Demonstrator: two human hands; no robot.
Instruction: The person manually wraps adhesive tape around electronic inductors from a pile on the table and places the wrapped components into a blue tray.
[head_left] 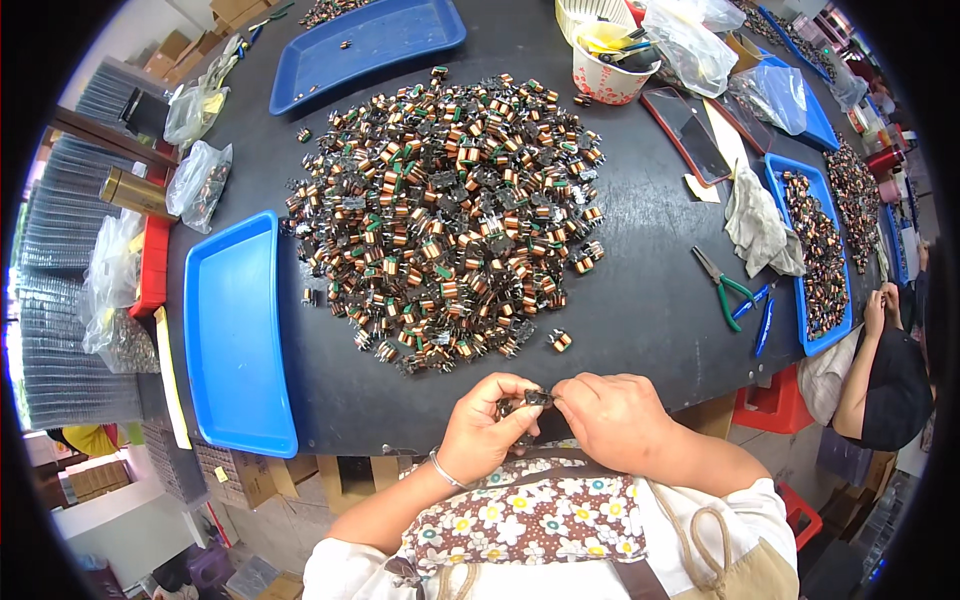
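Observation:
Near the table's front edge, my left hand [478, 430] is closed on a small black coil component [538, 398], held between thumb and fingers. My right hand [620, 415] is pinched at the component's right end, its fingertips meeting it there. Something else dark shows under the left fingers, too small to make out. Beyond both hands spreads a large heap of copper-wound coil components [450, 220] with black bases, metal pins and some green tops. One loose coil component [560, 341] lies just ahead of the right hand.
A blue tray [235, 340] lies left of the heap; another blue tray [370, 45] sits behind it. To the right are green-handled pliers [724, 287], a cloth [758, 225], a phone [687, 135], a patterned tub [610, 82] and a filled blue tray [832, 340]. A co-worker [890, 370] sits far right.

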